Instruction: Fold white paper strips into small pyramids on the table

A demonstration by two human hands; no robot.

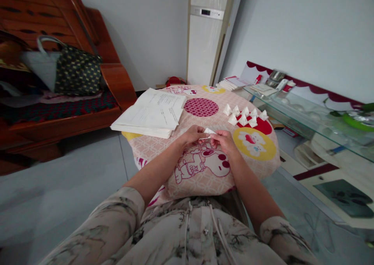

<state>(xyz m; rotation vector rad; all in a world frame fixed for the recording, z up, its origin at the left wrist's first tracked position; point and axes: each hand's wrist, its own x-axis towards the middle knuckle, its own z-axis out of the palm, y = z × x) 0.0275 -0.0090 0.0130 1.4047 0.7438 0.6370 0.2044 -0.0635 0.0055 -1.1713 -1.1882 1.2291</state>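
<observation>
Between my two hands, over the near half of the cloth-covered table (163,175), is a small piece of folded white paper (209,131). The fingers of my left hand (193,135) pinch its left side. On its right side, my right hand (222,138) grips it with thumb and fingers. Fingertips cover part of the paper, so its full shape is hidden. To the right of my hands, several small pointed folded-paper pieces (244,112) stand in two rows. A thick stack of printed white paper sheets (146,113) lies to the left.
Along the right runs a glass-topped cabinet (318,128) with cups and a green bowl (358,121). Another paper pile (230,83) sits at the table's far right edge. A wooden bench (111,82) with a dotted bag (77,70) is at left. A tall white appliance (204,46) stands behind.
</observation>
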